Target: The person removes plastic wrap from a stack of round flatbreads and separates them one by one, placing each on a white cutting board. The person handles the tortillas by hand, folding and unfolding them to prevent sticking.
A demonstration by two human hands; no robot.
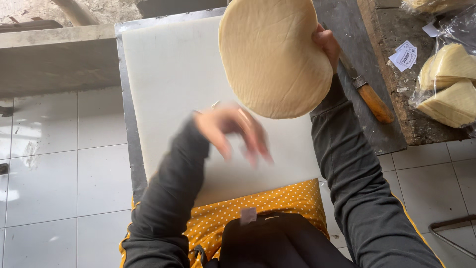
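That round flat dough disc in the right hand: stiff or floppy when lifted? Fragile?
The dough disc looks fairly stiff: the right hand grips only one edge, yet it stands raised off the white board without drooping. Thin and wide, so probably light. Faint surface creases suggest it might crack or tear if bent.

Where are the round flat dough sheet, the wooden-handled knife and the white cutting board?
Round flat pale dough sheet (272, 54), head view, its middle.
Wooden-handled knife (375, 102), head view, on the handle.
White rectangular cutting board (173, 74), head view, bare surface.
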